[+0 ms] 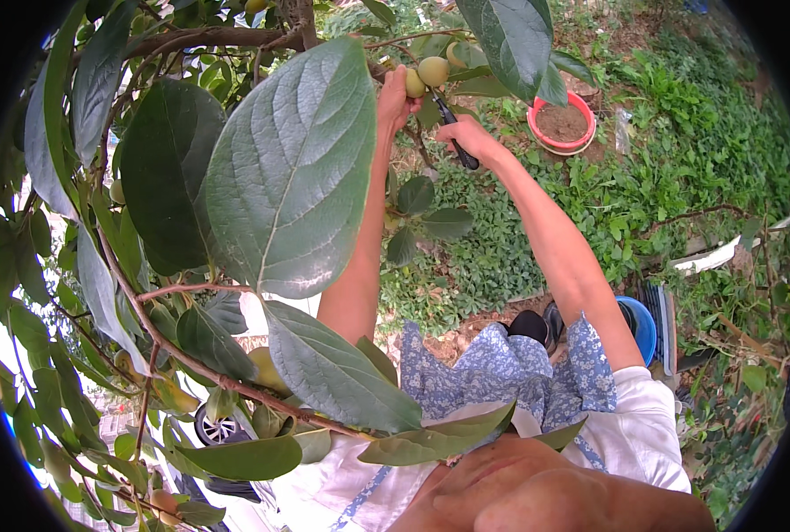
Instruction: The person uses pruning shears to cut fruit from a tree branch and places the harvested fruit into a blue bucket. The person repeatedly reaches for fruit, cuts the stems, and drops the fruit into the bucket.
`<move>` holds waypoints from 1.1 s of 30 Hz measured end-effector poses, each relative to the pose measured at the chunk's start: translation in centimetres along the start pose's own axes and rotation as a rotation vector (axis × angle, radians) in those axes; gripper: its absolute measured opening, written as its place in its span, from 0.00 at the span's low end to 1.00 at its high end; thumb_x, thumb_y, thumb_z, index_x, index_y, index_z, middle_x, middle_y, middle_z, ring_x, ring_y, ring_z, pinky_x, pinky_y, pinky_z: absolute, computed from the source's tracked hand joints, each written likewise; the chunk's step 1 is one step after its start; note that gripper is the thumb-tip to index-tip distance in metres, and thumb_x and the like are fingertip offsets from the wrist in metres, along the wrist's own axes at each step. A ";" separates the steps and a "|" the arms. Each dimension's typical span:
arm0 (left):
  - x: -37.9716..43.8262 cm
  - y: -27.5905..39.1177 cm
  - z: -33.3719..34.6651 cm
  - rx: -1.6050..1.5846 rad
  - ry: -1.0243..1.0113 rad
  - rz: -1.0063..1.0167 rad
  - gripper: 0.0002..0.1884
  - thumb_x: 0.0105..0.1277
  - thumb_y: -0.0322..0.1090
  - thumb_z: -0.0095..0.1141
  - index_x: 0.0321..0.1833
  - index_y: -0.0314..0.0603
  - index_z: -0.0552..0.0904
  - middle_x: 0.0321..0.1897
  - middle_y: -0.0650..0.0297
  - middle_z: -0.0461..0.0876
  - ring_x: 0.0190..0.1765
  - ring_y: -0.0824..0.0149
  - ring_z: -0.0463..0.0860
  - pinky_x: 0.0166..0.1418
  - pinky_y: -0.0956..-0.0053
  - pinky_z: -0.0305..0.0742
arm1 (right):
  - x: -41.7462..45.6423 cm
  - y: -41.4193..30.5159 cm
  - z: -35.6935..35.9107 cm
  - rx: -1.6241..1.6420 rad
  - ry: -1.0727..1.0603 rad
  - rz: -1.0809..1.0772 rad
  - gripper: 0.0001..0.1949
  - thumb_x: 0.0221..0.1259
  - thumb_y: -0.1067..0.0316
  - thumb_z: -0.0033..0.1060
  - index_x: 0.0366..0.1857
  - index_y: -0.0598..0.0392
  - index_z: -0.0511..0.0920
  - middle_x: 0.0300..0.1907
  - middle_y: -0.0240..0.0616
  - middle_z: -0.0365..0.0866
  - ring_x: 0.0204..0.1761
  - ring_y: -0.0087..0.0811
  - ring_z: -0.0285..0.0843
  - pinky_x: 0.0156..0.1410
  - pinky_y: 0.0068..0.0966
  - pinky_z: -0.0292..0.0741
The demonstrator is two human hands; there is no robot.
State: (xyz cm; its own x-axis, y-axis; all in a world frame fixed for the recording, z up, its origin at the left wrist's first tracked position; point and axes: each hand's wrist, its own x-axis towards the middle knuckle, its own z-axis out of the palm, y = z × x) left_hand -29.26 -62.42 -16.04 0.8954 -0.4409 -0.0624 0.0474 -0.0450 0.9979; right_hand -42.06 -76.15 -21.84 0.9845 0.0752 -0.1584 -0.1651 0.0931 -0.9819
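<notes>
High in the view, my left hand grips a yellow-green persimmon on the tree. A second persimmon touches it on the right, and another persimmon sits partly behind leaves. My right hand is closed around black-handled pruning shears. Their metal tip points up at the underside of the two touching fruits. Whether the blades are apart is too small to tell. A large persimmon leaf hides part of my left forearm.
Leafy branches with more fruit fill the left side, close to the camera. A red-rimmed bucket holding soil stands on the weedy ground at upper right. A blue bucket is beside my right arm. A car wheel shows through leaves.
</notes>
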 end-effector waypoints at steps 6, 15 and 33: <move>-0.3 -1.2 -1.1 0.035 -0.135 0.094 0.22 0.80 0.56 0.36 0.48 0.43 0.72 0.31 0.61 0.77 0.23 0.69 0.73 0.21 0.75 0.63 | -0.5 -0.7 -0.4 -0.123 0.023 -0.037 0.20 0.47 0.56 0.65 0.35 0.67 0.84 0.34 0.48 0.86 0.39 0.41 0.82 0.48 0.35 0.75; -0.1 -1.3 -1.9 0.355 0.018 0.183 0.18 0.80 0.53 0.39 0.47 0.45 0.71 0.30 0.64 0.77 0.23 0.72 0.73 0.21 0.78 0.63 | -1.5 -2.4 -0.4 -0.107 0.016 -0.082 0.12 0.53 0.60 0.63 0.21 0.55 0.73 0.20 0.31 0.72 0.24 0.26 0.67 0.31 0.28 0.62; -1.0 -1.4 1.0 0.373 0.192 0.339 0.18 0.80 0.52 0.39 0.46 0.45 0.70 0.29 0.63 0.75 0.21 0.72 0.70 0.19 0.77 0.64 | -1.1 -2.1 -1.2 -0.195 0.066 -0.137 0.13 0.47 0.59 0.62 0.23 0.61 0.76 0.20 0.40 0.76 0.24 0.34 0.73 0.32 0.32 0.68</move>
State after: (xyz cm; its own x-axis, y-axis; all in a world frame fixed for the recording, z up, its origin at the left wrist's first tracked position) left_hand -30.64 -62.85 -17.44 0.8995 -0.3162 0.3014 -0.3875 -0.2593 0.8846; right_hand -42.75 -77.64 -19.75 0.9997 0.0093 -0.0222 -0.0212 -0.0960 -0.9952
